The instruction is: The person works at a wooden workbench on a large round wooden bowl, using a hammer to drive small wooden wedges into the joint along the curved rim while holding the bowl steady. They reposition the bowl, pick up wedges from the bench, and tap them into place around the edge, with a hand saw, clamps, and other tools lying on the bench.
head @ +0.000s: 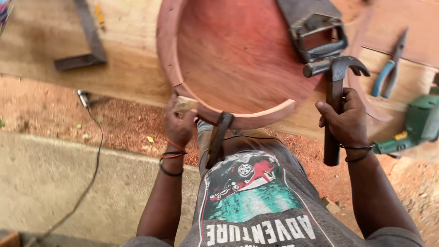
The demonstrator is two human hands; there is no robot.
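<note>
A round reddish wooden tray-like piece (pixel 238 55) with a raised curved rim lies on the workbench, its near edge overhanging. My left hand (pixel 179 122) presses a small pale wood block (pixel 185 104) against the rim's outer near-left edge. My right hand (pixel 346 120) grips the handle of a claw hammer (pixel 335 73), head raised beside the rim's right end. A dark tool handle (pixel 218 137) hangs at the rim's near edge, between my hands.
A hand saw handle (pixel 318 34) rests on the round piece. Blue-handled pliers (pixel 388 73) and a green power tool (pixel 418 123) lie at right on the wooden workbench (pixel 123 68). A metal square (pixel 89 41) sits at left. Sawdust and a cable (pixel 93 151) cover the ground.
</note>
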